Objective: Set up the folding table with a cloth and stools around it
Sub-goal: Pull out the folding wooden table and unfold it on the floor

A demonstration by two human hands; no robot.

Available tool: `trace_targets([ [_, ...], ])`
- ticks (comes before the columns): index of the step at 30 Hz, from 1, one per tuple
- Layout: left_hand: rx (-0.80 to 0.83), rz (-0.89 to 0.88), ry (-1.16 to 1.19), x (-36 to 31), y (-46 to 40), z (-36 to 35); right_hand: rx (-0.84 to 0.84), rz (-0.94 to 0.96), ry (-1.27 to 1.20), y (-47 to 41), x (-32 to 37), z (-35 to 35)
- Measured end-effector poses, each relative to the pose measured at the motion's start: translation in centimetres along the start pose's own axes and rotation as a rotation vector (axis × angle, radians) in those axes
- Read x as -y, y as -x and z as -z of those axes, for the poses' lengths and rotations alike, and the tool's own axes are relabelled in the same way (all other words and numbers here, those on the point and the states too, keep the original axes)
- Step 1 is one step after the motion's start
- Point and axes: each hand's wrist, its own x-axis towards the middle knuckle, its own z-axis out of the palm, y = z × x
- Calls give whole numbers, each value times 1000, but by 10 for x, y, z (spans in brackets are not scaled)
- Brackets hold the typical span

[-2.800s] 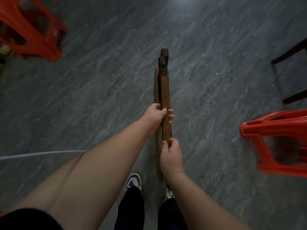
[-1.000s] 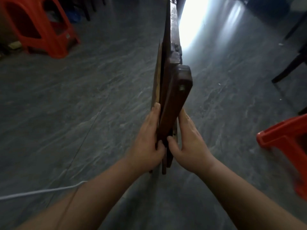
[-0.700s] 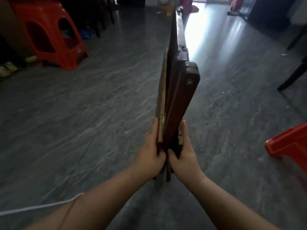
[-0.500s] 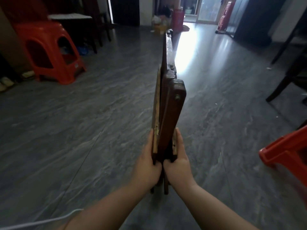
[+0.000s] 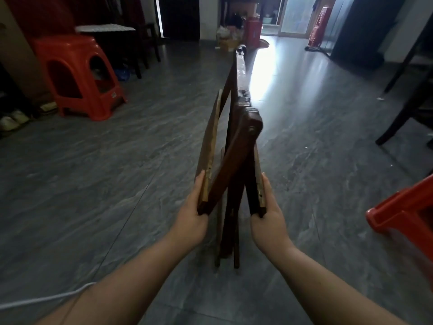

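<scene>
A dark wooden folding table [image 5: 239,141] stands on edge on the grey floor in front of me, partly spread at its near end. My left hand [image 5: 191,219] grips the left wooden leaf by its lower end. My right hand [image 5: 269,219] grips the right leaf the same way. The crossed legs show between the two leaves, their feet on the floor. A red plastic stool [image 5: 77,76] stands at the back left. Another red stool [image 5: 403,214] shows at the right edge. No cloth is in view.
A dark chair leg [image 5: 403,109] reaches in at the right. A dark side table with a white top [image 5: 105,28] stands behind the left stool. Shoes [image 5: 11,119] lie at the left wall. A white cable [image 5: 46,300] crosses the floor at lower left.
My hands have moved apart, and the two leaves of the table have spread open at the near end. The view has tilted up from the floor toward the room.
</scene>
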Motion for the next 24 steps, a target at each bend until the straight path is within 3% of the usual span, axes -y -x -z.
trace_targets([
  [4, -65, 98, -29, 7, 3, 15, 53, 28, 165, -10, 4, 20],
  [14, -54, 5, -121, 12, -13, 42, -37, 30, 312, -9, 10, 60],
  [24, -89, 37, -331, -25, -28, 105, -118, 85, 553, -16, 32, 118],
])
